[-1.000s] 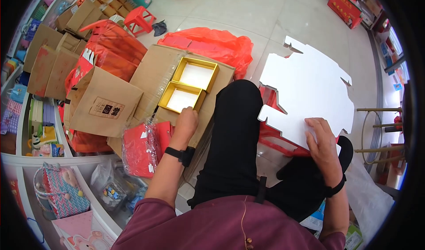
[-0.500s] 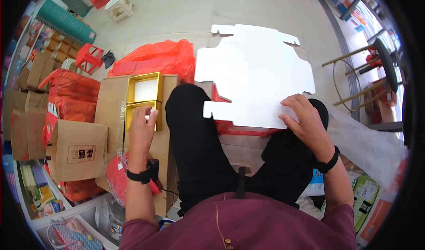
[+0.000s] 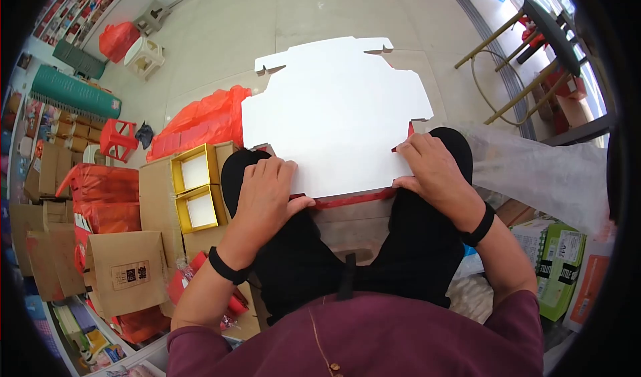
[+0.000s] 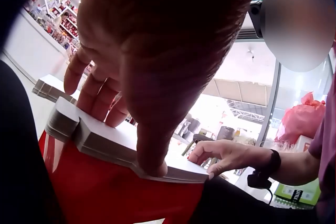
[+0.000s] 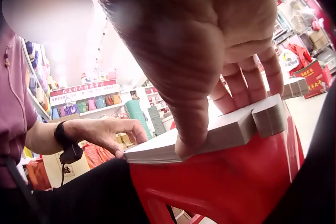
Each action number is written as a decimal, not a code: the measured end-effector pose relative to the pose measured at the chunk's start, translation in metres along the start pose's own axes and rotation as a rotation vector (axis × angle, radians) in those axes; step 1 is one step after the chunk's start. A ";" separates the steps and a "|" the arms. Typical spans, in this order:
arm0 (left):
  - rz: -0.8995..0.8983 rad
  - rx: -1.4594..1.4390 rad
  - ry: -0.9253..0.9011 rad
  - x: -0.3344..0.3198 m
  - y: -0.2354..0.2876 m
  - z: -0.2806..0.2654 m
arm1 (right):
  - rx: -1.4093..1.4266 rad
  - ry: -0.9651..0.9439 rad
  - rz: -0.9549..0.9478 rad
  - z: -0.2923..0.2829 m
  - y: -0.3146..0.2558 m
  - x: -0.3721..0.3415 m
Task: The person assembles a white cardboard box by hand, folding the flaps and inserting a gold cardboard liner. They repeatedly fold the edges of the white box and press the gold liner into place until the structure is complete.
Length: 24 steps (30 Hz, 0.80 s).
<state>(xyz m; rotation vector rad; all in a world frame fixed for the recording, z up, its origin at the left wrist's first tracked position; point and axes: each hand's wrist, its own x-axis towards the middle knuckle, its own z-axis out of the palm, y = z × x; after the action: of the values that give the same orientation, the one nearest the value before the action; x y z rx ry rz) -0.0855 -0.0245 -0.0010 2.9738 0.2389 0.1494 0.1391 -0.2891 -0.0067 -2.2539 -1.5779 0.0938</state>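
A stack of flat white die-cut card sheets (image 3: 340,110) lies on a red stool (image 5: 194,182) between the person's knees. At the stack's near left corner is the left hand (image 3: 264,193), its fingers resting on the top sheet and its thumb against the near edge (image 4: 105,145). The right hand (image 3: 437,176) touches the near right corner in a similar way. In the right wrist view its thumb lies on the stack's edge (image 5: 220,140), with the relaxed fingers over the top. Neither hand is curled round the stack.
Two gold-rimmed boxes, one (image 3: 195,171) behind the other (image 3: 202,208), stand on cardboard (image 3: 157,193) at the left. Beyond are red bags (image 3: 203,120) and a paper bag (image 3: 127,263). Clear plastic film (image 3: 534,170) and a dark stool (image 3: 551,36) are at the right.
The left hand has left the gold boxes and moved right onto the white stack's near left corner. The right hand has shifted to the near right corner. The head view has turned.
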 end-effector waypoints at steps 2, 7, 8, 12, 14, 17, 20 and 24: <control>0.004 -0.016 -0.013 -0.001 0.000 -0.002 | 0.034 -0.005 -0.020 0.000 0.002 0.000; 0.051 -0.043 -0.012 0.004 -0.005 -0.009 | 0.046 -0.009 -0.056 -0.006 0.007 0.002; 0.075 -0.045 0.000 0.004 -0.006 -0.011 | 0.038 -0.002 -0.075 -0.007 0.007 0.003; 0.144 -0.031 0.035 0.005 -0.004 -0.016 | 0.039 0.025 -0.103 -0.010 0.005 -0.001; 0.203 -0.054 0.058 0.007 0.001 -0.013 | 0.019 0.073 -0.147 -0.010 0.004 0.000; 0.226 -0.080 0.051 0.010 0.008 -0.008 | 0.021 0.072 -0.177 -0.007 0.006 0.001; 0.256 -0.070 0.061 0.010 0.006 0.001 | 0.039 0.045 -0.204 -0.007 0.007 0.002; 0.289 -0.118 0.063 0.020 -0.003 -0.004 | 0.058 0.000 -0.223 -0.019 0.001 0.010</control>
<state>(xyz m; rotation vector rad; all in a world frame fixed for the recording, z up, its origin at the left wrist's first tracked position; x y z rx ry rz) -0.0671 -0.0175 0.0043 2.8712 -0.1878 0.2797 0.1487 -0.2853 0.0123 -2.0191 -1.7909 0.0776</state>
